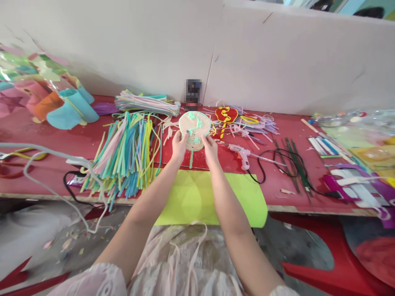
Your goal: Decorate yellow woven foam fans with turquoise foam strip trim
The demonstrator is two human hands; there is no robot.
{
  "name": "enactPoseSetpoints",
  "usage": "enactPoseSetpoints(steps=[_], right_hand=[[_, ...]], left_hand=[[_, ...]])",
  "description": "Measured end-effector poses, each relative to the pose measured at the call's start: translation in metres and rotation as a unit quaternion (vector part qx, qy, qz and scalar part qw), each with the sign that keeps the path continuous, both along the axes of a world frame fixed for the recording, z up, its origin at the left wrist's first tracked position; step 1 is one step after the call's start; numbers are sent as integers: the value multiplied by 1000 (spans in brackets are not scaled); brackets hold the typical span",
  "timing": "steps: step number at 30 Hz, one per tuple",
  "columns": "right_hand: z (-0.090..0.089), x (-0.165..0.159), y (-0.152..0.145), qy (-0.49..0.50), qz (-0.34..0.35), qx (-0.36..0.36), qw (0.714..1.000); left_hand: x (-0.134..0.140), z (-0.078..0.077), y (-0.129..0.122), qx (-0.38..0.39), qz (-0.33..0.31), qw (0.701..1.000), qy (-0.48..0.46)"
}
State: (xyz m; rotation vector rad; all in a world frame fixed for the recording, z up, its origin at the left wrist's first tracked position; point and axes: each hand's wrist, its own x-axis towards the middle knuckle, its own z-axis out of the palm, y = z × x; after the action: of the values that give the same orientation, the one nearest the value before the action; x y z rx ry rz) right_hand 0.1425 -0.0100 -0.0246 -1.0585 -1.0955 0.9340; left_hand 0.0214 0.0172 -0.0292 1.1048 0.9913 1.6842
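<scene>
Between both hands is a round pale-pink craft fan (194, 126) with a mint-green rim, mint decorations and a green handle pointing down. My left hand (180, 144) grips its lower left edge, thumb on the front. On the lower right edge, my right hand (210, 147) is closed the same way. Just right of the hands lies a pink-and-white hot glue gun (241, 154). A red fan with yellow trim (226, 116) rests behind it. Left of my hands spreads a large pile of pastel pipe cleaners (126, 156).
A lime-green sheet (212, 197) overhangs the front of the red table (285, 127). Bundled pipe cleaners (146, 102) and a small pixelated object (193, 93) are near the wall. Scissors (27, 155) lie left; a black cord (262, 169) loops right. Felt crafts (70, 109) crowd the far left.
</scene>
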Motion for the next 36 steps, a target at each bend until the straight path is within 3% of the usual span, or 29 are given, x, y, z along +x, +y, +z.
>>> enactPoseSetpoints(steps=[11, 16, 22, 36], right_hand=[[0, 0, 0, 49, -23, 30, 998], [-2, 1, 0, 50, -42, 23, 998], [-2, 0, 2, 64, -29, 18, 997], [6, -8, -3, 72, 1, 30, 997]], left_hand=[[5, -9, 9, -49, -56, 997, 0], [-4, 2, 1, 58, 10, 995, 83], [-11, 13, -6, 136, 95, 954, 250], [-12, 14, -6, 129, 107, 953, 251]])
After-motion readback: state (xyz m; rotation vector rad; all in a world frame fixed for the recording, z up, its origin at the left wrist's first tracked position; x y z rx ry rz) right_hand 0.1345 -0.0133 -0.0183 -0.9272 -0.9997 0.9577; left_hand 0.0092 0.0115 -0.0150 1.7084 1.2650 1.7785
